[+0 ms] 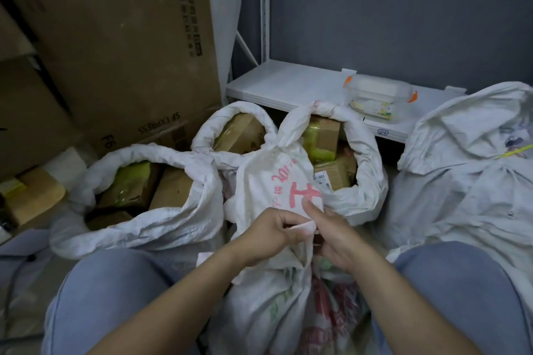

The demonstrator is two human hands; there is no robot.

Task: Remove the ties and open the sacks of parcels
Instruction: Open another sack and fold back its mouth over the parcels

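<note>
Wedged between 2 denim knees (109, 291): white sack (271, 190) with red print, neck bunched; left hand (268, 235) and right hand (334, 239) close together, both pinching the gathered fabric; behind, 3 opened sacks (161, 228) with rolled rims, cardboard parcels (173, 190) inside; rightward, crumpled sack (461, 181), well apart.

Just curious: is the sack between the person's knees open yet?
Shut. The sack is bunched at its neck, gripped by the left hand and right hand.
</note>
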